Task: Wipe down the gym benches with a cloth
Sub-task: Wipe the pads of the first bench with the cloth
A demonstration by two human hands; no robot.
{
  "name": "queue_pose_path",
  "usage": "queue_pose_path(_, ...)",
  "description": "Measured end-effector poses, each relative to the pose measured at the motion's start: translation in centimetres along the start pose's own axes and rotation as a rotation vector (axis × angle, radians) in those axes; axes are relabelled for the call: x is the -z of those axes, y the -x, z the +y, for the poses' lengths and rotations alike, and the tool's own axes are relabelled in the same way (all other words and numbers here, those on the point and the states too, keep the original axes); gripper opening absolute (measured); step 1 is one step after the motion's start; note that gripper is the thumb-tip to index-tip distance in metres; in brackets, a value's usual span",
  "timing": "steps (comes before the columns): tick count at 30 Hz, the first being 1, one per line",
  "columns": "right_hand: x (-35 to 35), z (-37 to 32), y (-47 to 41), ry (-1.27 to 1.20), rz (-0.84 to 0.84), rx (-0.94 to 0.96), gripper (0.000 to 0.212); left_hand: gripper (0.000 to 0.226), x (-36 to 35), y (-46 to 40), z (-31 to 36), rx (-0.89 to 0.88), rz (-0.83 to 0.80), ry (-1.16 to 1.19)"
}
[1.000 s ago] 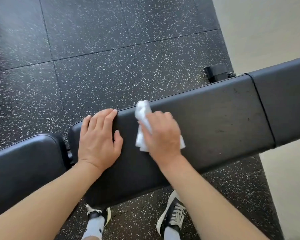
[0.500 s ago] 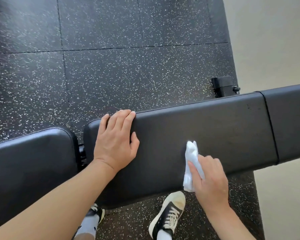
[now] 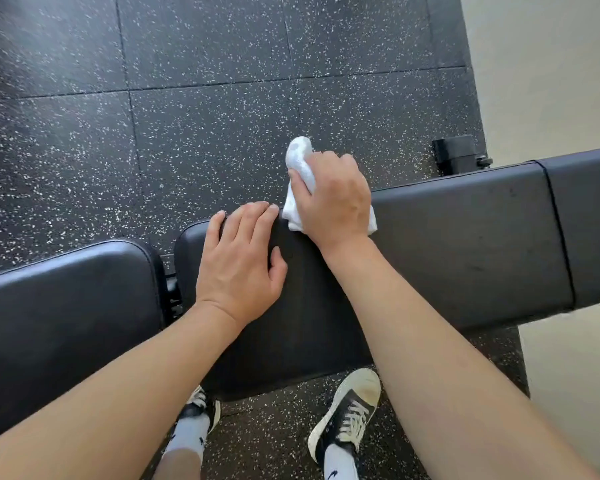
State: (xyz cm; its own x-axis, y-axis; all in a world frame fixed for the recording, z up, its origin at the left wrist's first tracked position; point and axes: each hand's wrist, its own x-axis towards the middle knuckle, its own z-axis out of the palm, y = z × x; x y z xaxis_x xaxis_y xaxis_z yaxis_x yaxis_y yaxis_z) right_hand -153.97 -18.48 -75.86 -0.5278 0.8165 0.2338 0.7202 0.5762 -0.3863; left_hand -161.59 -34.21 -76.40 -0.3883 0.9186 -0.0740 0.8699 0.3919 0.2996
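Note:
A long black padded bench [image 3: 465,244] runs across the view from centre to right. A crumpled white cloth [image 3: 300,164] is gripped in my right hand [image 3: 333,199], which presses it over the bench's far edge. Part of the cloth sticks up past my fingers and part shows under my palm. My left hand [image 3: 239,268] lies flat on the pad's left end, fingers straight and reaching to the far edge, close beside the cloth.
A separate black seat pad [image 3: 66,317] sits to the left, with a narrow gap and metal hinge between. Speckled black rubber floor [image 3: 187,98] lies beyond. A black bench foot [image 3: 454,154] stands at the far right by a cream wall [image 3: 548,64]. My two shoes stand below the bench.
My right hand has carried the cloth from the pad's near edge up and left to its far edge, beside my left hand. My left hand has stayed on the pad.

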Motion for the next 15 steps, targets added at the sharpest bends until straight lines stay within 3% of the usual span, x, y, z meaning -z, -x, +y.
queue_pose_path(8, 3.2, 1.6, 7.3, -0.049, -0.028, 0.053, 0.021, 0.066, 0.3, -0.4, 0.6, -0.113, -0.134, -0.199)
queue_pose_path(15, 9.0, 7.5, 19.2, -0.016, -0.120, 0.127, 0.020, 0.070, 1.1, -1.9, 3.7, -0.272, -0.240, -0.147)
